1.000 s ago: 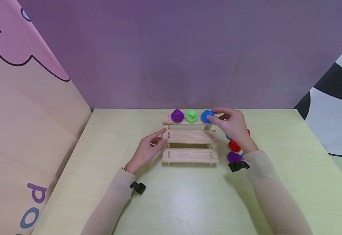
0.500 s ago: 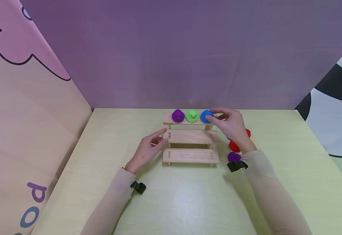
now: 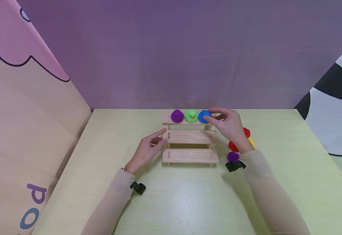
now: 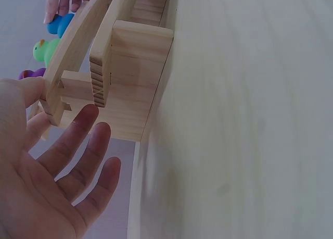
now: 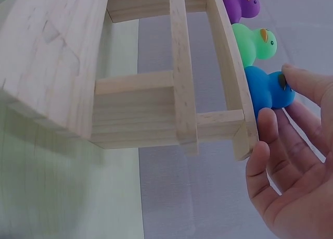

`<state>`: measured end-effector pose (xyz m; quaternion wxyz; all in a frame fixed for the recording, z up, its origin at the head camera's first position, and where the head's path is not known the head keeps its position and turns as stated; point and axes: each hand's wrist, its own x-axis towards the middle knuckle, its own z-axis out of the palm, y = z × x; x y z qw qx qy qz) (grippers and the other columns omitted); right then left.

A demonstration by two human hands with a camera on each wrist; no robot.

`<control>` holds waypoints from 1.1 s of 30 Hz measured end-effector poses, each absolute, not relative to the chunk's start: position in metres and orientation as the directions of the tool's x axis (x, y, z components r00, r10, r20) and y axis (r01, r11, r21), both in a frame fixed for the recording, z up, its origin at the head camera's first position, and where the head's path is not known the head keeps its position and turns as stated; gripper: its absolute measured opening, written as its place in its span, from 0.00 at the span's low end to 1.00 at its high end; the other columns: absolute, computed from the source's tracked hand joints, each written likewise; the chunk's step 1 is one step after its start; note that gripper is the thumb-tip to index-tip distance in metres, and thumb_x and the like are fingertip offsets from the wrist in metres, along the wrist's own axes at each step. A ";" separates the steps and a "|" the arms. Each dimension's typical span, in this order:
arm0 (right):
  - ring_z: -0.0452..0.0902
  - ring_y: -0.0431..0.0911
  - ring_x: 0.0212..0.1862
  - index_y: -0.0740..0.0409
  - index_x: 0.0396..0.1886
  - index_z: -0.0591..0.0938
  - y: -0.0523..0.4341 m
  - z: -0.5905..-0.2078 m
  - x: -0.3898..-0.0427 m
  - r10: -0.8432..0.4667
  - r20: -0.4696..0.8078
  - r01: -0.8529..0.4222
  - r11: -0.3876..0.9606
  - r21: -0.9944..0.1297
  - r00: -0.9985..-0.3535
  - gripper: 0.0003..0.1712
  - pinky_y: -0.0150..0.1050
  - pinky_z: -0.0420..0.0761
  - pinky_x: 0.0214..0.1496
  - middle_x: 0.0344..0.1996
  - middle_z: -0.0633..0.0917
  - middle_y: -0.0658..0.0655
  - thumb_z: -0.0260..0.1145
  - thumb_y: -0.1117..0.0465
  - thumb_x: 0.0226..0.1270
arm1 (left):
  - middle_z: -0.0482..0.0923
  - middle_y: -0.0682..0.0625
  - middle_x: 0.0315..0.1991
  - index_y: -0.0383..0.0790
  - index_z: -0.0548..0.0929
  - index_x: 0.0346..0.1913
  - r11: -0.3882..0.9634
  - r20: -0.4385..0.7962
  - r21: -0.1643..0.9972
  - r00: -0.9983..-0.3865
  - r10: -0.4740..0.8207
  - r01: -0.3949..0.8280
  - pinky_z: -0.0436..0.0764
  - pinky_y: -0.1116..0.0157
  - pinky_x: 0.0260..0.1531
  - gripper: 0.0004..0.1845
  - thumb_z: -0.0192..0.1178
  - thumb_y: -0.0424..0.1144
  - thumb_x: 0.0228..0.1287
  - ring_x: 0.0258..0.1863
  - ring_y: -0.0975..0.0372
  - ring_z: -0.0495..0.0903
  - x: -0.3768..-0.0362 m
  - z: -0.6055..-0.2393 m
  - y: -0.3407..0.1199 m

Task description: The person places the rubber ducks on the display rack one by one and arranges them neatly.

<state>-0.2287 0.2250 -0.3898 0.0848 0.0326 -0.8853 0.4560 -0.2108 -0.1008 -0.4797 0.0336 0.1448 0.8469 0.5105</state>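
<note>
I have the right hand (image 3: 229,124) pinching the blue duck (image 3: 202,115) between thumb and fingers on the far, highest shelf (image 3: 166,118) of the wooden rack (image 3: 191,156). The duck sits just right of the green duck (image 3: 191,116), with the purple duck (image 3: 177,116) to the left of that. In the right wrist view its base looks to be on the board; I can't tell whether blue and green touch.

The step, as I judge it, is seating this duck neatly in the row. I'd press it straight down rather than shove it further left, which could push the green duck into the purple one. Its beak seems to point the same way as the green duck's, so I'd avoid twisting it. For the release, I'd part thumb and fingers evenly and draw off to the right, so no fingertip tips it.

The left hand (image 3: 146,150) takes the left end of the middle shelf (image 3: 188,136) between thumb and forefinger, its other fingers loosely spread. That's a sensible brace; I'd use it without tugging.

The right sleeve (image 3: 265,176) passes close to a purple toy (image 3: 233,156), a red toy (image 3: 233,145) and a yellow toy (image 3: 251,142) on the table (image 3: 285,147), so I'd withdraw with the wrist high.
</note>
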 end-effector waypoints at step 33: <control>0.82 0.43 0.39 0.51 0.62 0.88 0.248 -0.402 -0.219 0.041 0.234 -0.171 0.565 -0.807 -0.971 0.26 0.33 0.81 0.32 0.56 0.88 0.54 0.68 0.40 0.76 | 0.90 0.49 0.53 0.61 0.74 0.78 0.427 0.103 0.876 -0.953 0.286 0.223 0.85 0.59 0.46 0.28 0.60 0.56 0.80 0.50 0.57 0.85 -0.213 -0.482 -0.102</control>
